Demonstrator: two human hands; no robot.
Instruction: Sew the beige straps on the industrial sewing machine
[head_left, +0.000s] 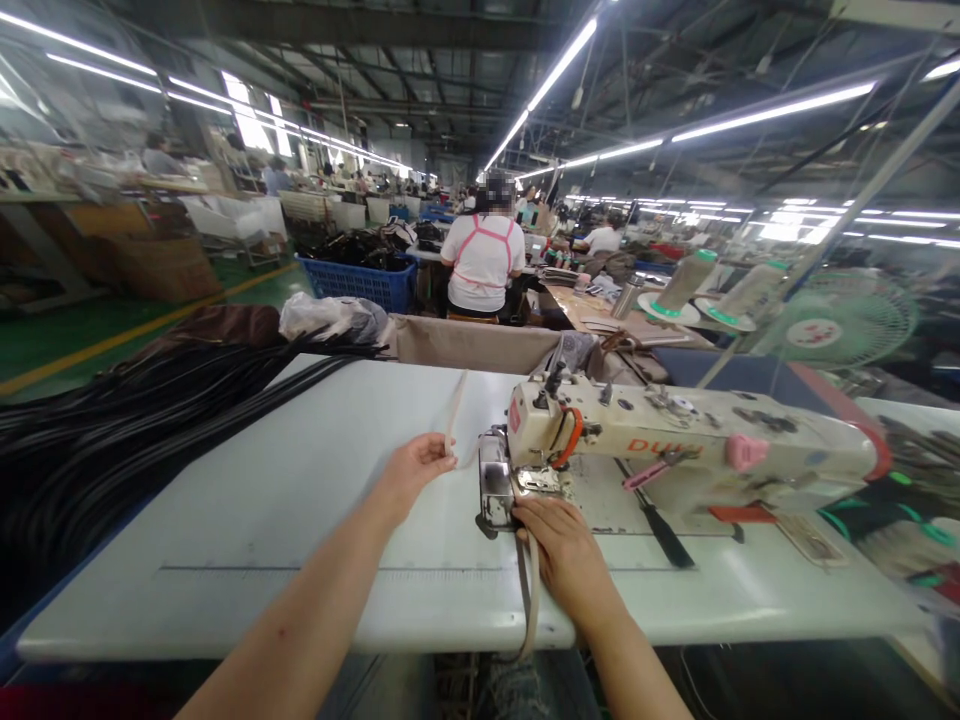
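Note:
My left hand (420,468) is closed in a pinch on a narrow beige strap (454,408), left of the sewing machine (637,430). The strap's free part points away from me over the white tabletop. Close to the needle area, my right hand (559,535) presses its fingers together on the strap beside the metal plate (495,480). From under that hand a beige length (532,600) loops down over the table's front edge, next to a darker strip. The machine's head partly hides the stitching point.
Black strips (150,430) lie heaped at the left of the white table (247,500). A black-handled tool (664,525) and pink thread snips (651,470) are by the machine. Behind stand thread cones (686,280), a green fan (840,320) and a blue crate (360,285). A person (484,255) sits ahead.

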